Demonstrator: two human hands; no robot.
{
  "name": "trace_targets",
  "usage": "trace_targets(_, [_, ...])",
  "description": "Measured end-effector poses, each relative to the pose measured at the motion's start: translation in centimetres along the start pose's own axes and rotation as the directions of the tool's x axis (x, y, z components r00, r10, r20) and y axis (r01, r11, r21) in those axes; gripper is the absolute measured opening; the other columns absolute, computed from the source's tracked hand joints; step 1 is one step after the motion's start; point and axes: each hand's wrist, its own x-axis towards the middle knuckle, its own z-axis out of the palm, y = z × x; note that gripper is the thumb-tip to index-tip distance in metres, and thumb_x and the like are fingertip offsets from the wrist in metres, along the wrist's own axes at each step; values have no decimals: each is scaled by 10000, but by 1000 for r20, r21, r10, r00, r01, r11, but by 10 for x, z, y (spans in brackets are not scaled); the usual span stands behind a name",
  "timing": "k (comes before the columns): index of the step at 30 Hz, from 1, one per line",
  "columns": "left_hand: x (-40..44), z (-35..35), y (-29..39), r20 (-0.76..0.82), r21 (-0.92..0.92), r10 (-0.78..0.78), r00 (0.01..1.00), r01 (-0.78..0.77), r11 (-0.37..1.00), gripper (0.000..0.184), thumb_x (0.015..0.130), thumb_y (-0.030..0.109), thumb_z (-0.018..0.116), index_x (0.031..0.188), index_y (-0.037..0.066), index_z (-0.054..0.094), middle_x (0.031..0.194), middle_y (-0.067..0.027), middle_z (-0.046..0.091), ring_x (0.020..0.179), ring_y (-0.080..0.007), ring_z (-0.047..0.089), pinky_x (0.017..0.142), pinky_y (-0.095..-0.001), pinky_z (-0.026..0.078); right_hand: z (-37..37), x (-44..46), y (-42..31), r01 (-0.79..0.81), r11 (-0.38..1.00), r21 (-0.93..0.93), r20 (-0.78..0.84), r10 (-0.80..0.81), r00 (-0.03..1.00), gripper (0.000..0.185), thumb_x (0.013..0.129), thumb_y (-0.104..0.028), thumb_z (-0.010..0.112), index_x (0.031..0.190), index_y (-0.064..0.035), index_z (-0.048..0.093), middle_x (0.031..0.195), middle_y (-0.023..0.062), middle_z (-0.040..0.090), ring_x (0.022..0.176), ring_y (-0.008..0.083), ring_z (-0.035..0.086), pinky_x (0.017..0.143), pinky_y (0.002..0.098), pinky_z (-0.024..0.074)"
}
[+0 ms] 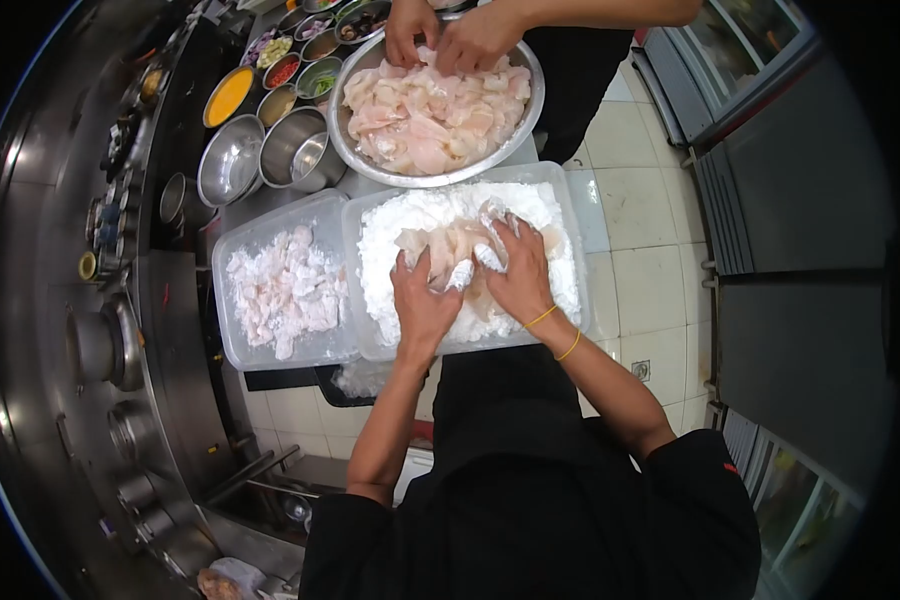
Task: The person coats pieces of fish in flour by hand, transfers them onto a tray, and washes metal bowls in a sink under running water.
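Both my hands are in a clear plastic tub (577,330) of white powder (385,290), over pale raw meat pieces (450,240). My left hand (428,300) lies on the left of the pieces, its fingers apart and the thumb coated in powder. From the right, my right hand (515,268) touches the same pieces with spread, powdery fingers. The two thumbs nearly meet. Fingertips are partly buried, so any grip on single pieces is hidden. A second tub (232,335) on the left holds powdered pieces (288,290).
Beyond the tubs, a co-worker's hands (450,40) touch meat in a large steel bowl (338,130). Steel bowls (232,160) and a bowl of orange liquid (230,97) stand at the upper left. Metal counters are left, steel cabinets (800,370) right.
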Motion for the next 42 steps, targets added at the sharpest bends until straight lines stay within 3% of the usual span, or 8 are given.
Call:
trace_targets(5, [-4,-22,-5,77,45,-26,997,22,999,571,679,114,720,1239,52,625,1189,-306,571,1147,-493,487,1030,-500,389,-33,18,24,14,1000,4,244,-15,970,582,721,-29,637,1288,32,523,1366,288,460,1272,438,427,1090,439,349])
trace_targets(10, [-4,-49,0,43,300,60,997,-70,951,520,695,148,722,1197,36,644,1276,-299,520,1172,-437,503,1007,-485,406,-64,18,21,84,987,-135,405,-23,914,681,699,-72,698,1347,-62,488,1406,282,407,1288,500,393,1048,511,398])
trace_targets(15, [-5,-32,-15,171,68,135,976,-149,987,531,706,77,675,1235,85,631,1322,-265,504,1167,-430,500,970,-457,444,-69,2,18,310,880,-358,583,-48,811,807,639,-94,773,1379,-218,475,1473,206,353,1299,532,364,975,522,475])
trace_targets(23, [34,-26,-49,193,20,117,974,-123,992,524,680,21,635,1200,88,648,1336,-194,524,1166,-408,512,942,-438,474,-35,32,32,137,896,-422,320,6,947,700,688,13,660,1336,-217,529,1459,170,406,1273,478,434,950,492,494])
trace_targets(25, [43,-38,-57,261,-161,84,962,-42,986,522,677,17,633,1195,81,650,1344,-195,519,1222,-374,499,953,-425,472,-37,42,30,136,875,-464,350,40,936,703,660,-99,720,1331,-192,532,1450,178,415,1290,462,420,981,520,458])
trace_targets(30, [79,-41,-76,436,-120,113,893,-67,991,728,620,196,739,1320,101,559,1398,-227,467,1329,-383,403,1114,-483,292,-28,64,-19,303,903,-304,601,-65,797,940,528,-295,830,1384,-161,466,1453,178,404,1315,475,373,1028,543,401])
trace_targets(34, [90,-25,-56,544,144,43,838,-144,979,743,579,222,770,1279,55,584,1329,-277,510,1253,-390,487,1056,-454,390,21,62,-28,418,823,-386,660,-70,748,1076,511,-272,863,1444,-186,333,1429,186,391,1281,433,409,984,551,423])
trace_targets(42, [84,-53,-34,281,-59,102,954,-89,994,523,624,100,682,1127,-35,644,1138,-300,606,1084,-416,583,957,-406,463,10,68,-24,329,890,-314,480,-150,864,567,630,-57,717,1175,-108,567,1038,168,597,962,383,602,840,462,499])
